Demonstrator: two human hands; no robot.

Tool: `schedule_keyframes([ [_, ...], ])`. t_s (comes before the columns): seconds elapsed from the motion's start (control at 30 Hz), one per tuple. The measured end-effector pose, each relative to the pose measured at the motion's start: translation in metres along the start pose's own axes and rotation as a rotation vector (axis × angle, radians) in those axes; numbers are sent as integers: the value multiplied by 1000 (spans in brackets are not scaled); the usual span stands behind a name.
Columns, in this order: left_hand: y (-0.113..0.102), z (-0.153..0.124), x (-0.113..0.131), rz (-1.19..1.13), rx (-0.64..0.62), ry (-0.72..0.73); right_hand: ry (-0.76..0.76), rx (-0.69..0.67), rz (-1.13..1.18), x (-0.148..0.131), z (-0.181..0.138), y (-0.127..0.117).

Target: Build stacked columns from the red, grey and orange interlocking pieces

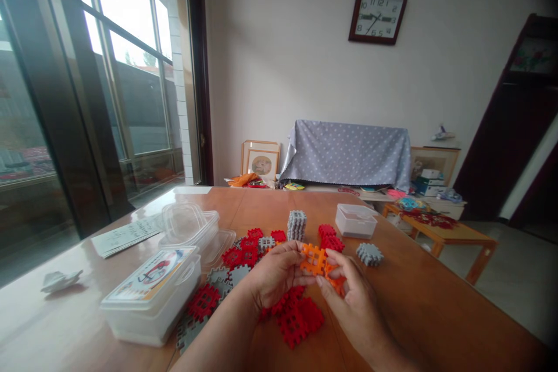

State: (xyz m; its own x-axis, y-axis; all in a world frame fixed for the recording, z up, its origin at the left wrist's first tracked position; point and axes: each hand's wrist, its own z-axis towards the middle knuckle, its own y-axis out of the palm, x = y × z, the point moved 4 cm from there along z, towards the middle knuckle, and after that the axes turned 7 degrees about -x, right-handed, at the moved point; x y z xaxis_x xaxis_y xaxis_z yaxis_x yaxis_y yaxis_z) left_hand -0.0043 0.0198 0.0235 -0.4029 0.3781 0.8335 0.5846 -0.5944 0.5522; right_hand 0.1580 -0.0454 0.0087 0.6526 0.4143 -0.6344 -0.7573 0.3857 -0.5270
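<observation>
Both hands hold a small cluster of orange waffle blocks above the wooden table. My left hand grips its left side with the fingertips. My right hand pinches the lower right part. Under the hands lie several red waffle blocks, and grey ones lie to the left. A stack of grey blocks stands behind, with a red stack and a single grey block to the right.
A lidded plastic box sits at the near left, with clear containers behind it and a small one at the far right. Papers and crumpled tissue lie left. A low side table stands beyond.
</observation>
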Motion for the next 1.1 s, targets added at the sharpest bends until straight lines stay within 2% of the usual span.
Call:
schedule_keyframes([
  [0.2, -1, 1, -1, 72, 0, -15, -29, -27, 11, -4, 0, -3],
  [0.37, 0, 0, -1, 1, -16, 46, 86, 79, -49, 1, -2, -6],
  [0.5, 1, -1, -1, 19, -20, 60, 165, 98, -49, 3, -5, -4],
  [0.6, -3, 0, 0, 60, 27, 84, 150, 50, 8, 3, -9, 0],
  [0.77, -14, 5, 5, 107, 114, 164, 66, -120, 82, 2, -15, 2],
  [0.83, -17, 6, 5, 133, 137, 162, 56, -119, 88, 2, -16, -3],
  [0.97, -14, 4, 4, 210, 132, 101, 15, -78, 49, -2, -10, -17],
  [1.1, -8, 1, 3, 284, 105, 76, -38, -191, -43, -9, -3, -24],
])
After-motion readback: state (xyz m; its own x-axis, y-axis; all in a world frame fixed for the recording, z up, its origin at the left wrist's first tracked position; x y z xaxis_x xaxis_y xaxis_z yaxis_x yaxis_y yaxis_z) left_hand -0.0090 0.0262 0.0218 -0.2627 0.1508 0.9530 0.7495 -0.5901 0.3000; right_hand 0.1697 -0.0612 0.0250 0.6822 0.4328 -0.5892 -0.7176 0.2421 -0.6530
